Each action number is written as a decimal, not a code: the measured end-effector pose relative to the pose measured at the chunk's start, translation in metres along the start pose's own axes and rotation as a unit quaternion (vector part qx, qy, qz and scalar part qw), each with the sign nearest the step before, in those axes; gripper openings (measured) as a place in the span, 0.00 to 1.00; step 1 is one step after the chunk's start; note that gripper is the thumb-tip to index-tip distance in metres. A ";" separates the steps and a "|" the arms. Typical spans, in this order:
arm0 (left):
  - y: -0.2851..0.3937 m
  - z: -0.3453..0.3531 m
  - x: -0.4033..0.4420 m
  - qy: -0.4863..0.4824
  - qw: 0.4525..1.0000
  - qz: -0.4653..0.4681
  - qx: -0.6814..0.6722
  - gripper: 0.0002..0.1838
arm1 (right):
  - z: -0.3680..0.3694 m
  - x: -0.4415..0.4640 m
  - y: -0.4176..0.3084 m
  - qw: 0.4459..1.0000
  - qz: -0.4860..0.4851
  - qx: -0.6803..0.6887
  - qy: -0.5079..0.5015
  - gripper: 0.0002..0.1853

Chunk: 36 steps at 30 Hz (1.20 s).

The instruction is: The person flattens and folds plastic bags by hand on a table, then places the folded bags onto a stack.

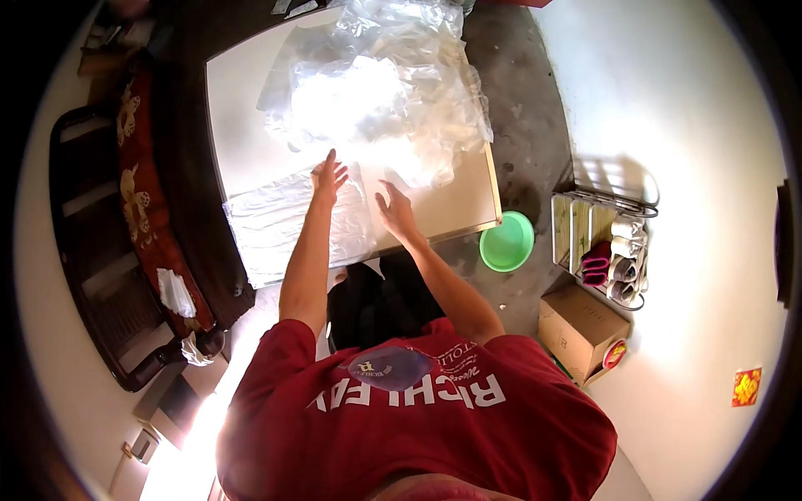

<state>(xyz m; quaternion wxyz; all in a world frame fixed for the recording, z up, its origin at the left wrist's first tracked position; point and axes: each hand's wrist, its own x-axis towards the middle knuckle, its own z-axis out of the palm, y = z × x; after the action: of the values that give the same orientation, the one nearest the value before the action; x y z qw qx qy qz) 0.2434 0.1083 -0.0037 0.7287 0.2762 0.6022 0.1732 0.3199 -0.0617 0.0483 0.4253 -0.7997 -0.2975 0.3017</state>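
My left hand [329,178] is raised over the white table [251,92], fingers apart and holding nothing. To its right, my right hand [396,210] also has its fingers spread, with nothing in them. Beneath and left of my left hand lies a flat stack of clear plastic bags [292,219], reaching the table's near left corner. Beyond both hands spreads a loose, crumpled heap of clear plastic bags [368,92]; strong glare whitens its middle. Whether either hand touches the plastic, I cannot tell.
A green basin [506,241] stands on the floor by the table's right corner. Farther right are a shoe rack [576,230] with several shoes and a cardboard box [576,330]. A dark wooden bench [88,250] with a red patterned cover [146,192] runs along the left.
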 end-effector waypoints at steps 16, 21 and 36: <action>-0.039 0.043 -0.033 0.035 0.984 0.155 0.086 0.14 | -0.039 0.104 -0.024 0.926 -0.185 -0.319 0.088 0.30; -0.031 0.061 -0.047 -0.005 0.993 0.081 0.082 0.19 | -0.057 0.111 -0.019 0.939 -0.203 -0.257 0.103 0.11; 0.009 0.082 -0.091 -0.173 0.975 0.060 -0.129 0.37 | -0.077 0.047 -0.070 0.954 -0.289 0.075 0.010 0.06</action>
<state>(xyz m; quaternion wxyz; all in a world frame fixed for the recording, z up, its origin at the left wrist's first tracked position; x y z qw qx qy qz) 0.3044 0.0464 0.0833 0.8395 0.2415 0.4222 0.2423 0.3917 -0.0336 0.1324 0.5564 -0.6484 -0.4878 0.1793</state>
